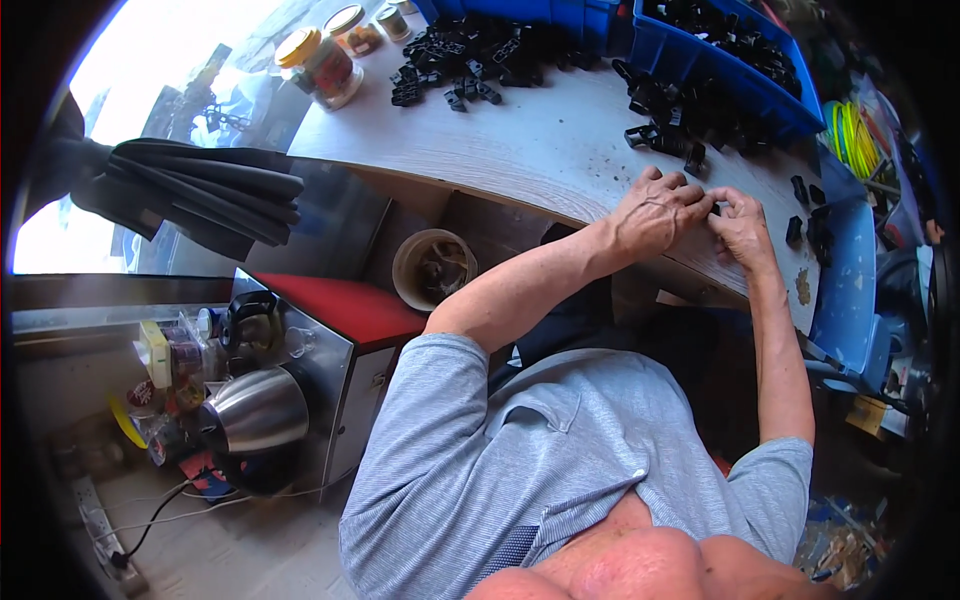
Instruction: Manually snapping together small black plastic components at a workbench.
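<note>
Above the front edge of the white table (520, 165), my two hands meet fingertip to fingertip. My left hand (658, 212) has its fingers curled inward, and my right hand (742, 230) pinches from the other side. Between them shows a bit of a small black part (716, 210); the fingers cover most of it. Just beyond my hands lie black plastic pieces (668, 142), part of a loose heap. Several more black pieces (797, 230) are scattered to the right of my right hand.
Blue bins (808, 108) stand at the back, one with black parts inside. A big black heap (480, 50) and lidded jars (325, 68) are at the far left. Below the table edge sits a round bucket (398, 270); a light-blue bin (850, 290) adjoins the right side.
</note>
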Available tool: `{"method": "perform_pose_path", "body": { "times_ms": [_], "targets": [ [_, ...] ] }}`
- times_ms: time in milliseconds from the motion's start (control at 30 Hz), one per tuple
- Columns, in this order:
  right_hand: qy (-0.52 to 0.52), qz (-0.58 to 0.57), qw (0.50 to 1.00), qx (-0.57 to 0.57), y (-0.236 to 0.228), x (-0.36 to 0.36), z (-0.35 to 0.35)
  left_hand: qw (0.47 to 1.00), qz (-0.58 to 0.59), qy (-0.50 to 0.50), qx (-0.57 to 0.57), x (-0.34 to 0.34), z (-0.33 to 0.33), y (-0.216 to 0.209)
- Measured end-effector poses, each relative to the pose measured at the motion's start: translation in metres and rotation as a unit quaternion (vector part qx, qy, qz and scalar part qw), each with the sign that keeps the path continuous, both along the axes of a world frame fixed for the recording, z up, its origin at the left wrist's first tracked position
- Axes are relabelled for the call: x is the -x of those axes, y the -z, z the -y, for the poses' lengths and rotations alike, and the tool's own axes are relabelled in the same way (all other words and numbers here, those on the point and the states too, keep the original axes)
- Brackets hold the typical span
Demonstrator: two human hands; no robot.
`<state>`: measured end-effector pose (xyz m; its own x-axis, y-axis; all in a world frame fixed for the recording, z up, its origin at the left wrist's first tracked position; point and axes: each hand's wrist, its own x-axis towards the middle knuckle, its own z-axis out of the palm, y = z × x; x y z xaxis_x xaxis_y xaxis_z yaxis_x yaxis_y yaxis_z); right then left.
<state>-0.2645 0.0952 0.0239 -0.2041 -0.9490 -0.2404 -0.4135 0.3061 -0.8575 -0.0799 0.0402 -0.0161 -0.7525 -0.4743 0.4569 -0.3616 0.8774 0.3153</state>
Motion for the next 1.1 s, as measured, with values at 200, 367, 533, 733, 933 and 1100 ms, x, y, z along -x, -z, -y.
{"method": "perform_pose_path", "body": {
  "times_ms": [200, 367, 533, 733, 933, 1100],
  "targets": [
    [-0.003, 0.003, 1.000, 0.019, 0.005, 0.005, -0.001, 0.980, -0.178, -0.085, 0.008, -0.028, 0.008, -0.001],
    [0.043, 0.039, 0.997, 0.055, 0.004, 0.006, -0.012, 0.908, -0.168, -0.357, 0.141, -0.150, 0.093, -0.005],
    [0.051, 0.068, 0.996, 0.038, 0.008, 0.007, -0.009, 0.912, 0.036, -0.394, 0.110, -0.233, 0.127, 0.007],
    [0.094, 0.122, 0.988, 0.019, 0.000, 0.016, -0.012, 0.931, 0.069, -0.345, 0.095, -0.229, 0.112, 0.007],
    [0.175, 0.137, 0.975, 0.022, -0.009, 0.052, -0.020, 0.941, -0.020, -0.323, 0.093, -0.201, 0.102, 0.006],
    [0.282, 0.113, 0.952, 0.041, -0.011, 0.107, -0.024, 0.938, -0.046, -0.342, 0.020, -0.196, 0.107, 0.007]
  ]
}}
